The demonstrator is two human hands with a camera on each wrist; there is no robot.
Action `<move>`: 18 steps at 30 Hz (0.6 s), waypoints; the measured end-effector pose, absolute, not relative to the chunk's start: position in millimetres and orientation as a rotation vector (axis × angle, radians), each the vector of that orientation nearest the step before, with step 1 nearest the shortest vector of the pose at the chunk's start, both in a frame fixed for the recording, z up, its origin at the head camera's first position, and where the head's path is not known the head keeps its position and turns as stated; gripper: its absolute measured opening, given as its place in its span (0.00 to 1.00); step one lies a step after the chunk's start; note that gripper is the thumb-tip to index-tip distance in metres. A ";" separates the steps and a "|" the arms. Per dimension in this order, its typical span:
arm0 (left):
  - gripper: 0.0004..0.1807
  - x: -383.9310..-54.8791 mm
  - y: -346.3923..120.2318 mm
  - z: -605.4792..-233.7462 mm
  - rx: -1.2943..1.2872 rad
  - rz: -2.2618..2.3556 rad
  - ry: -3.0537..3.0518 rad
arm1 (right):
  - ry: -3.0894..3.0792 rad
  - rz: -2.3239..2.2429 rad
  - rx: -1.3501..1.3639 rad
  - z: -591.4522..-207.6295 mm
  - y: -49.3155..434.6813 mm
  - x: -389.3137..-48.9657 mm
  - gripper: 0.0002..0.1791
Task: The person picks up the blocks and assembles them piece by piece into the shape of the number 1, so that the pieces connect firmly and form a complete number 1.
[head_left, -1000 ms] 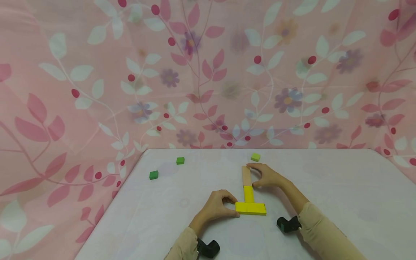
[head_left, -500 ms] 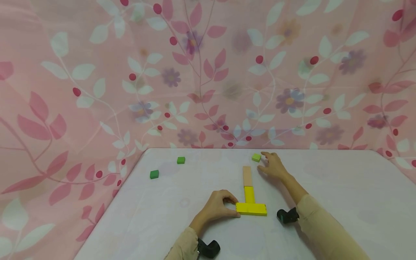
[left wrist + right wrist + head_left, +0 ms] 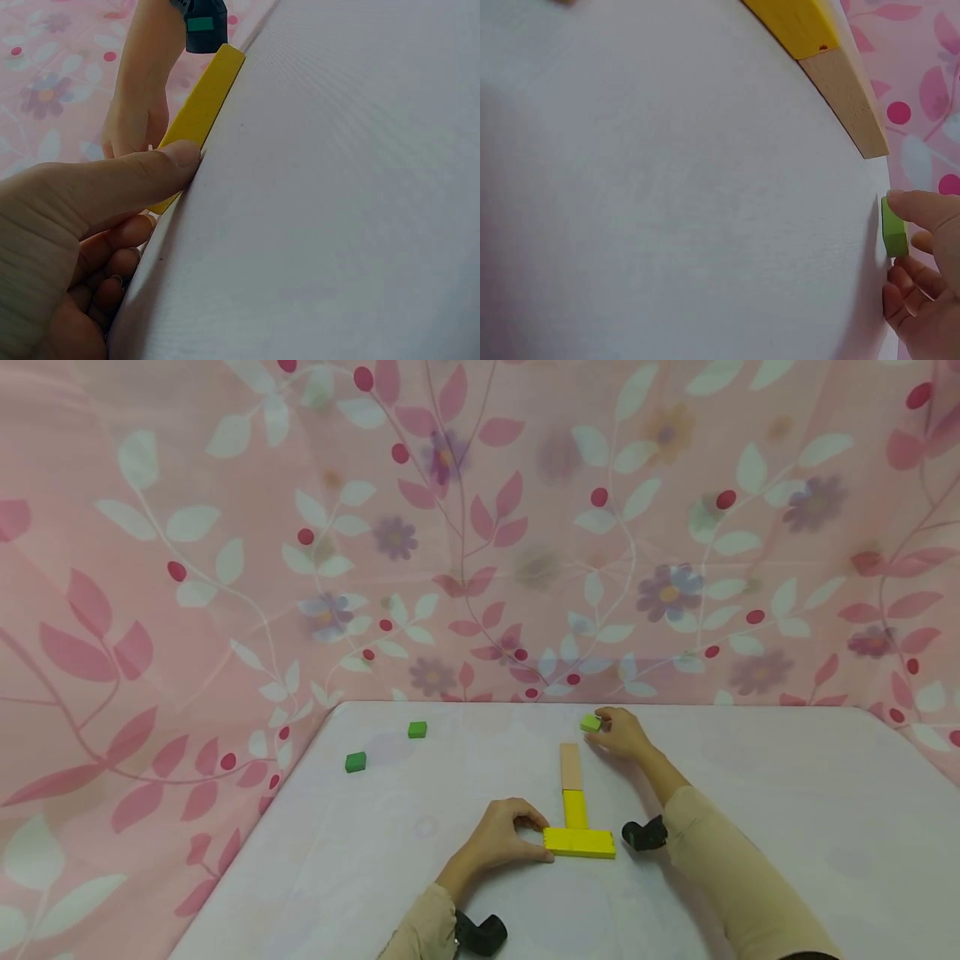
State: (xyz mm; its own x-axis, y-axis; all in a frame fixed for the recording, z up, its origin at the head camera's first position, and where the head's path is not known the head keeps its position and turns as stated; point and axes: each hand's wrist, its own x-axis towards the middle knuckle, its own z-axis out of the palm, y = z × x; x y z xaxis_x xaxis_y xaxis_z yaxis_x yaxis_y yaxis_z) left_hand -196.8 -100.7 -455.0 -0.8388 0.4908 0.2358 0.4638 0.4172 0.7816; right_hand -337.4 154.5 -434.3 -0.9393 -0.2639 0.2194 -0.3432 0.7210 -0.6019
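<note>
A long yellow block [image 3: 579, 842] lies crosswise on the table. My left hand [image 3: 501, 837] pinches its left end; in the left wrist view the thumb [image 3: 142, 180] lies on its near face. A shorter yellow block [image 3: 574, 809] runs away from the long one, and a bare wooden block [image 3: 571, 767] continues that line. Past the wooden block's far end lies a small light green block [image 3: 589, 723]. My right hand [image 3: 621, 735] has its thumb and fingers around this block, with the thumb touching it in the right wrist view.
Two darker green blocks [image 3: 417, 729] sit at the far left of the white-covered table [image 3: 300, 877]. A pink floral cloth [image 3: 480, 543] hangs behind the table's far edge. Black wrist cameras [image 3: 482, 935] protrude from both sleeves.
My right hand has left the wooden block, moved away from me and closed its fingers on the light green block. The left hand stays on the long yellow block.
</note>
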 end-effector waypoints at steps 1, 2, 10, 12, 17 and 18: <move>0.18 -197.0 -100.8 -455.2 0.886 1.431 2.620 | -2.804 1.024 0.492 -433.8 153.7 -338.2 0.28; 0.18 -197.0 -100.8 -455.4 0.888 1.432 2.620 | -2.801 1.032 0.491 -433.2 153.1 -338.7 0.27; 0.18 -196.8 -100.5 -455.4 0.905 1.434 2.625 | -2.801 1.061 0.460 -433.9 150.7 -341.5 0.23; 0.19 -196.7 -100.5 -455.1 0.904 1.434 2.625 | -2.799 1.061 0.456 -434.1 150.3 -342.6 0.22; 0.19 -196.7 -100.6 -455.2 0.903 1.433 2.628 | -2.790 1.026 0.520 -433.4 149.5 -346.4 0.20; 0.19 -196.8 -100.6 -455.2 0.904 1.433 2.628 | -2.787 1.023 0.541 -433.2 149.1 -347.2 0.20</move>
State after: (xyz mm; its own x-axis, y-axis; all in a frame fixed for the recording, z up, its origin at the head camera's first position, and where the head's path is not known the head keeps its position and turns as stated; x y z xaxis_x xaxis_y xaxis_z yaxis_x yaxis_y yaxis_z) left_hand -196.8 -100.6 -455.2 -0.8327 0.4925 0.2531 0.4794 0.4128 0.7744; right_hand -347.2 149.1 -433.2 -0.9284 -0.2879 0.2347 -0.3714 0.7071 -0.6017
